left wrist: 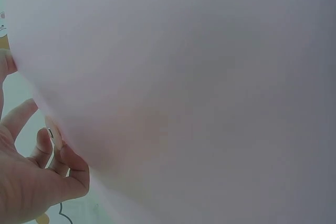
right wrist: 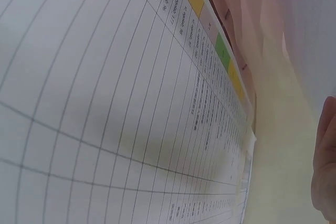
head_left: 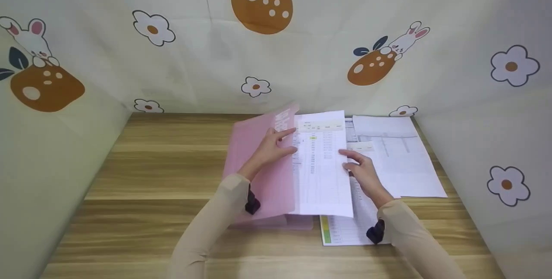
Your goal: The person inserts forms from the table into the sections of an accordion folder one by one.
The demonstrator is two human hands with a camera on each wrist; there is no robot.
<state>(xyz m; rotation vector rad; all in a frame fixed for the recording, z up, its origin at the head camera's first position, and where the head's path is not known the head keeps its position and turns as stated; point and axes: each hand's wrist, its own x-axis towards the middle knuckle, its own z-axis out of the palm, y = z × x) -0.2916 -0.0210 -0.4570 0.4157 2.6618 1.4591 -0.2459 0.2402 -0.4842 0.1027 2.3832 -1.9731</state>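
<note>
A pink translucent folder (head_left: 258,158) lies in the middle of the table with its cover lifted. My left hand (head_left: 271,147) holds the free edge of that cover between thumb and fingers. In the left wrist view, the pale cover (left wrist: 199,87) fills most of the picture, and the left hand (left wrist: 31,177) grips its edge. At the folder's opening stands a printed sheet (head_left: 323,171) with a table on it. The right hand (head_left: 364,173) pinches the sheet's right edge; only part of the right hand (right wrist: 325,166) shows in the right wrist view.
Beneath the right forearm lies another printed table page (head_left: 345,231) with yellow and green cells. Farther right, a white page (head_left: 409,167) lies near the table's right edge. Wooden tabletop (head_left: 164,175) extends left. Patterned curtains (head_left: 194,54) enclose the back and sides.
</note>
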